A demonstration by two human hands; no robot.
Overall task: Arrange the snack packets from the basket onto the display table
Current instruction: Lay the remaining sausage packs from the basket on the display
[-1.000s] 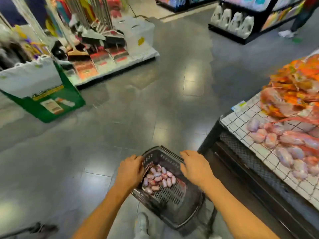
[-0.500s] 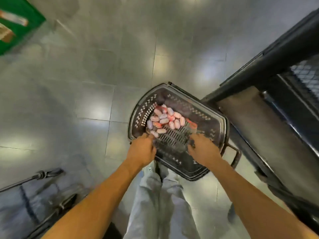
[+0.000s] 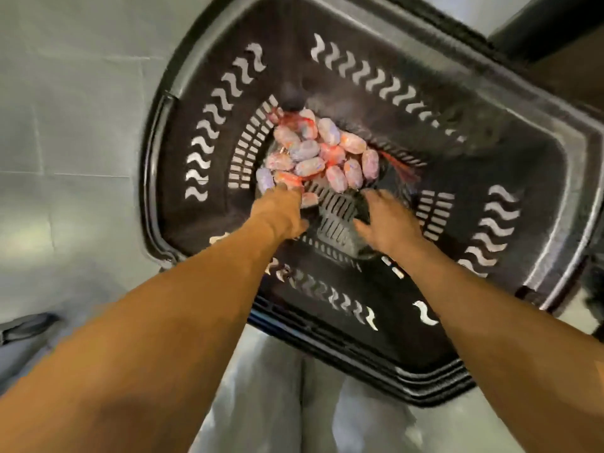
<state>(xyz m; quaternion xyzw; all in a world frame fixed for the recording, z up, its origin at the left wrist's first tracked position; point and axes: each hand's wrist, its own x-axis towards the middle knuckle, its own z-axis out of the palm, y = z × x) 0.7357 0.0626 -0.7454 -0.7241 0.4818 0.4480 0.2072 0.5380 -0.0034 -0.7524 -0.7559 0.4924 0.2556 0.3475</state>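
A grey tiled floor (image 3: 65, 125) fills the left side of the view, seen from directly above. On it stands a large black plastic basket (image 3: 490, 178), its sloping walls pierced with rows of wavy slots and its base with straight slits. A dark shop fixture (image 3: 555, 31) cuts across the top right corner, just beside the basket.

At the bottom of the basket, towards its far left corner, lies a heap of small oval snack packets (image 3: 313, 155), pink and lilac, piled against one another. A strand of red netting (image 3: 402, 165) trails from the heap to the right.

Two bare forearms reach down into the basket from the lower edge of the view. The left hand (image 3: 277, 214) is at the near edge of the heap, its fingertips among the packets; motion blur and the back of the hand hide the fingers, so it is not possible to tell whether they grip a packet. The right hand (image 3: 389, 223) is over the slotted base just right of the heap, fingers spread and holding nothing.

Between the arms, the person's light grey trousers (image 3: 268, 403) show below the basket's near rim.
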